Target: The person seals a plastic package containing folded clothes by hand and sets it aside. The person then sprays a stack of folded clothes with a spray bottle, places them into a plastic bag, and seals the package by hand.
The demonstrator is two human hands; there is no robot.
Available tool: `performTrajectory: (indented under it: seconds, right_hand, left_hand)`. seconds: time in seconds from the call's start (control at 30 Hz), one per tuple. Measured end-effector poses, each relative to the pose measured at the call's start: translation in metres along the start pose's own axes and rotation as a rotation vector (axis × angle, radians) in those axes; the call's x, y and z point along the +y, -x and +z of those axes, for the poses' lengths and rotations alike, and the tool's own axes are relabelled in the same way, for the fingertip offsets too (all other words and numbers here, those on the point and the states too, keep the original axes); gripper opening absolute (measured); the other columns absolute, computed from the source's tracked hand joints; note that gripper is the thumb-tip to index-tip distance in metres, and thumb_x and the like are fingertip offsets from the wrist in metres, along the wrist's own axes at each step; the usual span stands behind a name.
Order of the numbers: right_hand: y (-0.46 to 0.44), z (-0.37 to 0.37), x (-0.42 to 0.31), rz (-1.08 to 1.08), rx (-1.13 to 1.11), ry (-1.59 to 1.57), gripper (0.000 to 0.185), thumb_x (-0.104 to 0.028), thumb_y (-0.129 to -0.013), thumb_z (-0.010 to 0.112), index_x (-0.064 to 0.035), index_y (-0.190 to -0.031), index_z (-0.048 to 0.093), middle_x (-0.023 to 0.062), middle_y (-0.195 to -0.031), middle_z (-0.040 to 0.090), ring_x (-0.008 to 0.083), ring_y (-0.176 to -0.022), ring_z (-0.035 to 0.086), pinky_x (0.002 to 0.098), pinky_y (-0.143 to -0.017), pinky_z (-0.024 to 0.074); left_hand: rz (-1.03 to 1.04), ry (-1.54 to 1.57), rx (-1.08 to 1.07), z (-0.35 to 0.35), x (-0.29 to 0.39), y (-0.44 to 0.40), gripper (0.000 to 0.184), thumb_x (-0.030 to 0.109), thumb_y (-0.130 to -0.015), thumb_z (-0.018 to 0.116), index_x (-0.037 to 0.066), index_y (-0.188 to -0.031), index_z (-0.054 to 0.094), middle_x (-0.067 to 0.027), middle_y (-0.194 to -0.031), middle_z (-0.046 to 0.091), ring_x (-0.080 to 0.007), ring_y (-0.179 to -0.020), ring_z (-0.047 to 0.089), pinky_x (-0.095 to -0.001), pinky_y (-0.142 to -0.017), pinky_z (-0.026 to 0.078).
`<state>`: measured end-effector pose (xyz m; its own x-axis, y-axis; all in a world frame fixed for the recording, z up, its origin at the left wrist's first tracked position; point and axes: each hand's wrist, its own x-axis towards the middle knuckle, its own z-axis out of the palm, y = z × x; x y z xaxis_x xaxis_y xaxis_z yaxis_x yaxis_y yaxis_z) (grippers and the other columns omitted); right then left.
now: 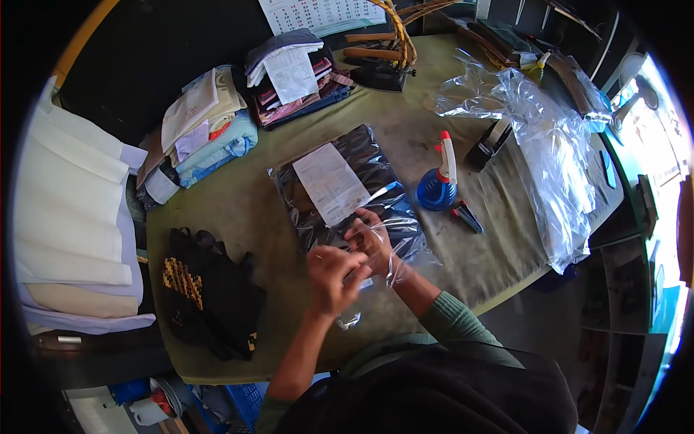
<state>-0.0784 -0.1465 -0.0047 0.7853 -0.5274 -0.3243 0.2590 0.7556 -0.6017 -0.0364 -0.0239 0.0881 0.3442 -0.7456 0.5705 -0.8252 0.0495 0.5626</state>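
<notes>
A dark folded garment in a clear plastic bag lies flat on the table in front of me, with a printed paper slip on its upper left part. My right hand is at the bag's near end, its fingers curled on loose clear plastic that also spreads over the wrist. Just left of it and nearer to me, my left hand is raised with bent fingers smeared by motion; whether it grips anything is unclear. A small shiny scrap lies below the hands.
To the right are a blue spray bottle, a small stapler, a black box-like item and loose clear plastic. An iron stands at the back by folded clothes. A black cloth bag lies front left.
</notes>
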Motion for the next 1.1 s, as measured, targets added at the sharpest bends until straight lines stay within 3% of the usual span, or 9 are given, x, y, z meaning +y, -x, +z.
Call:
performTrajectory:
  seconds: [0.1, 0.17, 0.27, 0.37, 0.5, 0.53, 0.63, 0.97, 1.1]
  right_hand:
    - [0.001, 0.001, 0.001, 0.016, 0.0, -0.015, 0.044, -0.025, -0.092, 0.056, -0.0147, -0.127, 0.033, 0.0094, -0.075, 0.062, 0.0139, -0.048, 0.053, 0.0243, -0.042, 0.0428]
    - [-0.003, -0.004, 0.002, 0.011, -0.068, -0.077, 0.038, -0.023, -0.091, 0.058, -0.0132, -0.122, 0.038, 0.0094, -0.075, 0.062, 0.016, -0.049, 0.056, 0.025, -0.042, 0.0441]
    - [-0.009, -0.009, -0.001, 0.009, -0.091, -0.044, 0.029, -0.02, -0.089, 0.06, -0.0089, -0.11, 0.043, 0.01, -0.072, 0.062, 0.0181, -0.05, 0.058, 0.0265, -0.042, 0.0454]
    - [-0.007, -0.001, -0.019, -0.035, -0.094, 0.245, 0.026, -0.019, -0.089, 0.06, -0.005, -0.105, 0.044, 0.0109, -0.072, 0.061, 0.0183, -0.05, 0.058, 0.027, -0.043, 0.0458]
    - [-0.014, -0.008, -0.024, -0.134, -0.048, 0.64, 0.029, -0.015, -0.089, 0.059, -0.002, -0.112, 0.046, 0.0101, -0.078, 0.062, 0.0167, -0.063, 0.062, 0.0275, -0.044, 0.0465]
    - [-0.006, 0.004, -0.031, -0.067, 0.001, 0.491, 0.029, -0.016, -0.09, 0.058, -0.0022, -0.113, 0.048, 0.0086, -0.076, 0.062, 0.0142, -0.059, 0.06, 0.026, -0.043, 0.0454]
    - [0.0, 0.015, -0.043, 0.131, 0.041, 0.783, 0.027, -0.017, -0.09, 0.057, -0.0028, -0.112, 0.051, 0.0058, -0.071, 0.061, 0.0122, -0.053, 0.058, 0.0234, -0.042, 0.0446]
    - [-0.006, 0.003, -0.041, 0.075, -0.119, 0.583, 0.017, -0.016, -0.089, 0.059, -0.0025, -0.099, 0.056, 0.0044, -0.07, 0.061, 0.011, -0.055, 0.059, 0.0231, -0.046, 0.0497]
    - [-0.007, 0.002, -0.046, 0.071, -0.182, 0.523, 0.018, -0.016, -0.088, 0.059, -0.0007, -0.098, 0.055, 0.0074, -0.082, 0.062, 0.0129, -0.068, 0.062, 0.0242, -0.05, 0.0513]
  left_hand:
    - [-0.183, 0.045, 0.079, -0.001, -0.047, -0.019, 0.013, 0.018, -0.081, 0.063, 0.008, -0.09, 0.064, -0.0053, -0.084, 0.062, -0.0256, -0.086, 0.057, -0.0398, -0.085, 0.037]
    - [-0.185, -0.042, 0.041, 0.0, -0.078, -0.035, 0.024, 0.025, -0.09, 0.053, 0.009, -0.105, 0.062, -0.0089, -0.105, 0.062, -0.0296, -0.108, 0.053, -0.0466, -0.096, 0.032]
    - [-0.315, -0.241, -0.108, 0.015, -0.116, -0.047, 0.036, 0.036, -0.096, 0.04, 0.019, -0.124, 0.054, -0.0064, -0.134, 0.048, -0.0287, -0.131, 0.034, -0.0545, -0.105, 0.019]
    - [-0.384, -0.367, -0.334, 0.03, -0.14, -0.048, 0.044, 0.046, -0.097, 0.027, 0.03, -0.135, 0.043, -0.0005, -0.148, 0.031, -0.0256, -0.14, 0.017, -0.0586, -0.108, 0.005]
    - [-0.432, -0.387, -0.396, 0.038, -0.146, -0.043, 0.052, 0.053, -0.096, 0.017, 0.031, -0.139, 0.039, -0.0001, -0.151, 0.025, -0.0238, -0.141, 0.013, -0.0541, -0.11, 0.001]
    - [-0.437, -0.361, -0.381, 0.038, -0.145, -0.042, 0.053, 0.053, -0.096, 0.017, 0.031, -0.139, 0.039, 0.0003, -0.15, 0.025, -0.0235, -0.141, 0.013, -0.0536, -0.11, 0.0]
    - [-0.442, -0.295, -0.349, 0.038, -0.149, -0.039, 0.052, 0.052, -0.097, 0.017, 0.032, -0.138, 0.04, 0.0008, -0.15, 0.027, -0.0239, -0.141, 0.014, -0.0529, -0.11, -0.001]
    - [-0.493, -0.273, -0.375, 0.037, -0.148, -0.041, 0.05, 0.052, -0.097, 0.018, 0.034, -0.136, 0.042, 0.0028, -0.149, 0.029, -0.0232, -0.141, 0.015, -0.0516, -0.11, -0.002]
    - [-0.504, -0.247, -0.379, 0.037, -0.15, -0.041, 0.049, 0.052, -0.097, 0.02, 0.034, -0.136, 0.043, 0.0033, -0.149, 0.028, -0.0231, -0.141, 0.015, -0.0515, -0.11, -0.002]
